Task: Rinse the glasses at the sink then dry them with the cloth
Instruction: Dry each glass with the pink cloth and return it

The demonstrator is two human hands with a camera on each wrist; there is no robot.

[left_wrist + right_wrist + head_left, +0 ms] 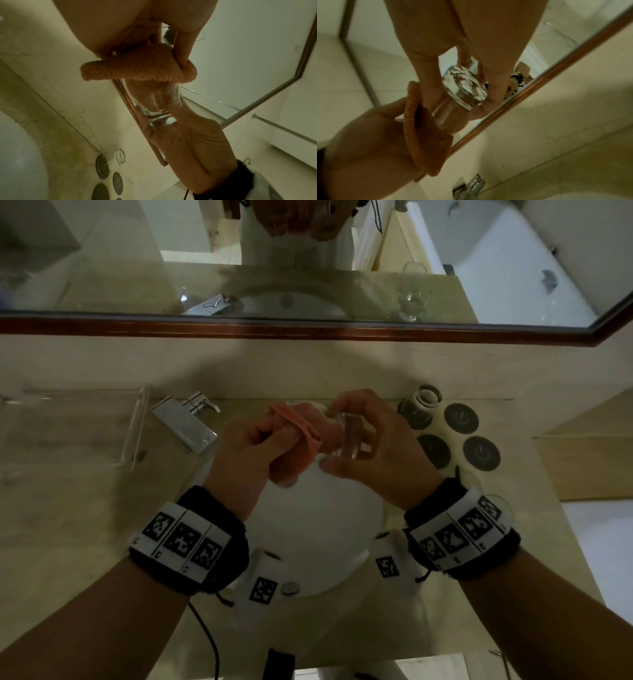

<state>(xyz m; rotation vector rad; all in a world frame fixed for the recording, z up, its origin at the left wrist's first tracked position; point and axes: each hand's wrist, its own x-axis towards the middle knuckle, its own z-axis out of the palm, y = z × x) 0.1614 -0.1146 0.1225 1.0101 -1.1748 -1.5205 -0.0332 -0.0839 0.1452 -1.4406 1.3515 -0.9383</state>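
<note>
Over the white sink [342,542] my right hand [373,446] grips a clear glass [347,436] by its thick base [464,86], holding it on its side. My left hand [253,450] holds an orange cloth [301,426] with part of it pushed into the glass's mouth [154,93]. The cloth [139,66] folds over the rim, and my left fingers [181,47] pinch it there. Another glass [423,405] stands upside down on a dark coaster at the back right. A third clear glass [496,501] shows behind my right wristband.
A chrome tap [186,422] stands left of the sink, beside a clear acrylic tray [78,429]. Three empty dark coasters [460,417] lie on the right counter. A wood-framed mirror [308,328] runs along the back wall. A black cable [209,642] hangs from my left wrist.
</note>
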